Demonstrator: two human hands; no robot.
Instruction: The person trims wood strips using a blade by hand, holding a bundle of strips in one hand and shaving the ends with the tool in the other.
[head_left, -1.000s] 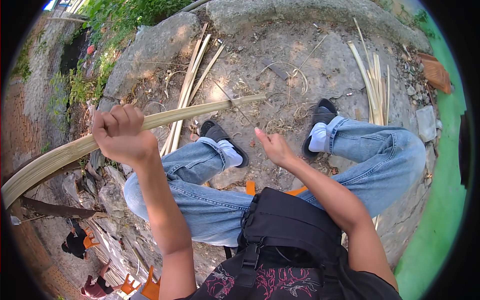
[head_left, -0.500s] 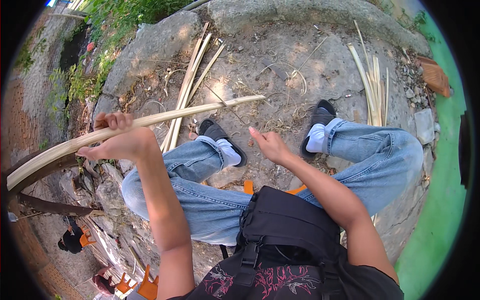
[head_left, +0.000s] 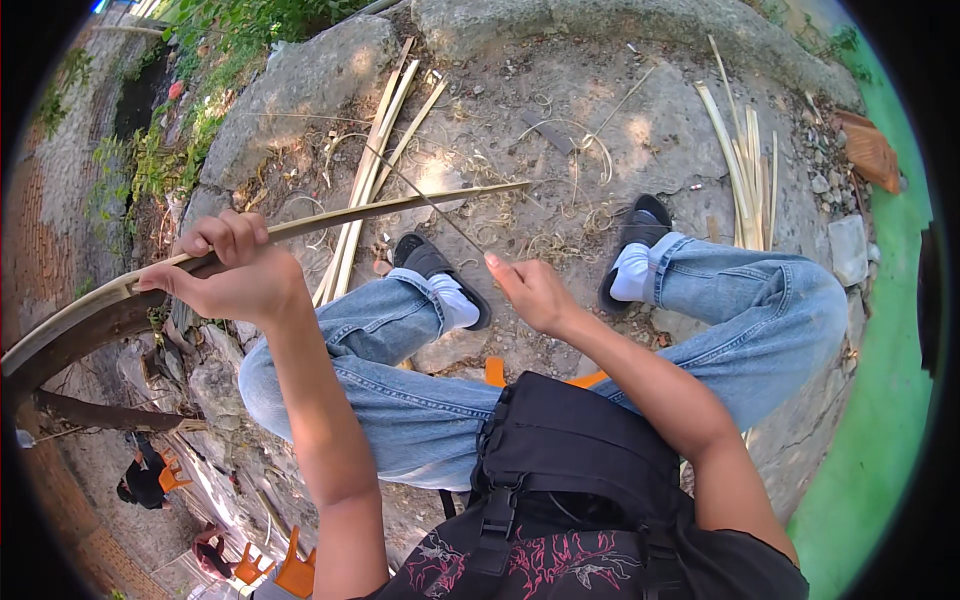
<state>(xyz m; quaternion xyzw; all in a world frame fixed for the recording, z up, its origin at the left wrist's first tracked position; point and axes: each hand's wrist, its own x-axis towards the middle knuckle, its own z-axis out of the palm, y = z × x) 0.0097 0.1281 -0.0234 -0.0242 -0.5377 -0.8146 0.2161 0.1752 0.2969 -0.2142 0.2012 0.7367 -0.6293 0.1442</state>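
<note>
The left grip (head_left: 245,283) holds a long strip (head_left: 350,213), the right grip (head_left: 532,294) a thin blade (head_left: 454,225).

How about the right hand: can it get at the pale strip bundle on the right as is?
Probably not directly: the right hand grips a thin dark tool, and the right sandal and jeans leg lie between that hand and the strip bundle.

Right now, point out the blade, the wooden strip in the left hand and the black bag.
Blade (head_left: 452,223): head view, on its lower half.
Wooden strip (head_left: 345,213): head view, partway toward its narrow end.
Black bag (head_left: 585,430): head view, on its upper part.
</note>
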